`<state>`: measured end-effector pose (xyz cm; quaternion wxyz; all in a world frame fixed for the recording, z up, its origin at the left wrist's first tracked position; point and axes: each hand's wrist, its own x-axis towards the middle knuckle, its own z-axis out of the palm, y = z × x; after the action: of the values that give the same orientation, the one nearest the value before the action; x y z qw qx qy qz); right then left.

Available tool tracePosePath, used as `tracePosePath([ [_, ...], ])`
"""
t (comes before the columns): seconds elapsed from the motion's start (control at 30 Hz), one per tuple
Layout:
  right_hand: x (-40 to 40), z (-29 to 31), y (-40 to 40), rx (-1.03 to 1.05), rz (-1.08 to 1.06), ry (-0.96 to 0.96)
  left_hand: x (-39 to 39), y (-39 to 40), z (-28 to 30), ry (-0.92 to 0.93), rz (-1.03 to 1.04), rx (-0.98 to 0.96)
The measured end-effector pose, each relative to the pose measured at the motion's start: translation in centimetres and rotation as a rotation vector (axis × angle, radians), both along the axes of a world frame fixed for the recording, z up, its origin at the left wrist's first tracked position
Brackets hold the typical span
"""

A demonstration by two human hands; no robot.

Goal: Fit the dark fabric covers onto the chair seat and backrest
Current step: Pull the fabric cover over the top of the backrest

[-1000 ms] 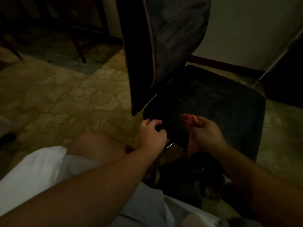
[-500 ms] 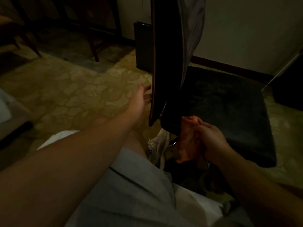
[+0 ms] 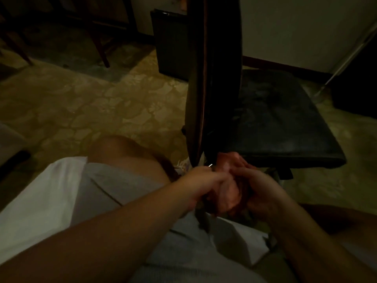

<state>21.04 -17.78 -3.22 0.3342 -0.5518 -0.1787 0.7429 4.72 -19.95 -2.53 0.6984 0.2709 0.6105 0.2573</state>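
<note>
Dark backrest (image 3: 214, 78) edge-on before seat (image 3: 275, 123); black box (image 3: 171, 43) behind; hands (image 3: 230, 186) meet below, grip unclear.

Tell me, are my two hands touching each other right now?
Touching. The head view shows the left hand overlapping the right hand below the chair seat, no gap visible between them.

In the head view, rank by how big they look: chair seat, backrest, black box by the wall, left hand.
1. chair seat
2. backrest, seen edge-on
3. black box, farther away, so unsure
4. left hand
</note>
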Motion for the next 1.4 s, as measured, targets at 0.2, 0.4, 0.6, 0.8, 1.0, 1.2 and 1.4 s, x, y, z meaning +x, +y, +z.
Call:
tracePosePath([
  [0.2,3.0,1.3,-1.6,-0.046,0.067,-0.063,-0.3,-2.0,1.7,0.184,-0.087,0.278],
  [0.4,3.0,2.2,-3.8,0.474,-0.044,-0.521,0.3,-3.4,2.8,0.413,-0.434,0.767],
  [0.6,3.8,2.3,-5.0,0.610,0.389,-0.717,0.3,-3.7,2.5,0.736,-0.473,0.845],
  [0.8,4.4,2.7,-4.8,0.711,0.713,-0.712,-0.2,-4.1,2.3,0.666,-0.357,0.900],
  [1.0,3.7,2.0,-5.4,0.502,0.441,-0.267,0.7,-4.4,1.7,0.270,-0.075,0.559],
  [1.2,2.6,1.4,-6.6,0.222,0.314,0.073,0.9,-3.5,0.6,0.443,-0.202,0.576],
  [1.4,3.3,0.9,-4.3,0.081,0.360,0.056,1.1,-1.8,-0.3,0.561,-0.402,0.493],
])
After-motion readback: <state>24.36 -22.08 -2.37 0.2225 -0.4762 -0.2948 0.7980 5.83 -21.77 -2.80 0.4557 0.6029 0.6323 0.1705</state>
